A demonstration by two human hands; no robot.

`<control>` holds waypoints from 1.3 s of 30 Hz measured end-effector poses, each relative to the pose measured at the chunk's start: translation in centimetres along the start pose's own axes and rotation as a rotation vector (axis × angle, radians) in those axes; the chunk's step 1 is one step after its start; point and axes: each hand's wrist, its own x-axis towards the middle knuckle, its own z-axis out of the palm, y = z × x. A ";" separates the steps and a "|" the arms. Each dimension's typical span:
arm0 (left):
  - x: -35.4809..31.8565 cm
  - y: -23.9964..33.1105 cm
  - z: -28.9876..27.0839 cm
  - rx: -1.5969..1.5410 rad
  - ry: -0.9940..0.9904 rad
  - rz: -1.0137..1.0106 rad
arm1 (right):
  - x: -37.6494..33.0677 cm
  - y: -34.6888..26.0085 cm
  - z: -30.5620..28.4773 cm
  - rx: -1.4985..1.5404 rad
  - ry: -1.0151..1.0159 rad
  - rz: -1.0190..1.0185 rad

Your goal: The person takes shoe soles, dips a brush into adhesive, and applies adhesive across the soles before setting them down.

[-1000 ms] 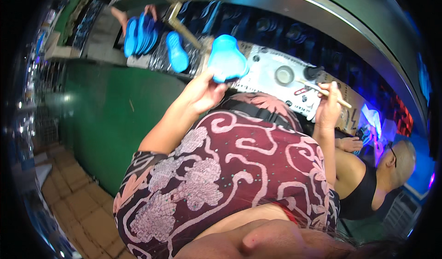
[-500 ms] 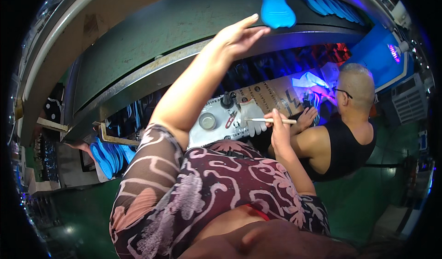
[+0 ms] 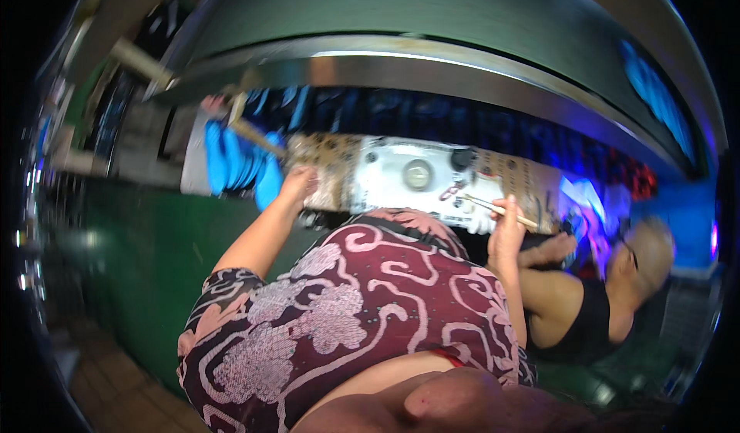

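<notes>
My right hand is closed round a slim light-coloured brush, its tip pointing left over the white-covered work surface. On that surface are a small round metal bowl, a dark bottle and a small red-handled tool. My left hand hovers at the left end of the surface, just right of several blue insole-shaped pieces standing in a row. Motion smears its fingers, and I see nothing plainly held in it.
A dark green conveyor belt with a metal rail runs across the far side. More blue pieces lie on it at far right. A co-worker in a black top sits close on my right. A wooden bar juts by the left-hand stack.
My left hand has left the belt beside a single blue piece and come down to the lower left by the blue stack. The view has swung left. My right hand still holds the brush.
</notes>
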 end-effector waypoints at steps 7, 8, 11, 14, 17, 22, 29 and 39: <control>-3.1 -5.8 -10.0 -0.354 0.617 -0.174 | 0.0 -0.8 4.3 0.006 -0.228 0.043; -2.5 -6.1 -10.1 -0.310 0.654 -0.227 | 0.1 -0.8 5.0 0.000 -0.263 0.052; 0.1 -9.8 -13.6 0.042 0.976 -0.192 | -0.4 -2.0 7.8 -0.020 -0.340 0.081; -4.2 -2.4 -9.6 0.411 0.975 -0.167 | -0.6 -2.1 7.8 -0.044 -0.248 0.088; -2.8 -5.2 -12.0 0.520 0.915 -0.208 | -0.3 -1.8 7.7 -0.065 -0.280 0.089; -1.2 -7.0 -12.9 -0.250 0.281 -0.181 | -0.6 -2.1 7.8 -0.120 -0.287 0.097; -12.3 -6.6 -11.1 -0.446 -0.051 -0.409 | 0.7 -1.3 6.6 -0.124 -0.267 0.069; -19.0 4.6 3.4 -0.173 0.233 0.446 | 1.2 -3.8 9.2 -0.096 -0.397 0.035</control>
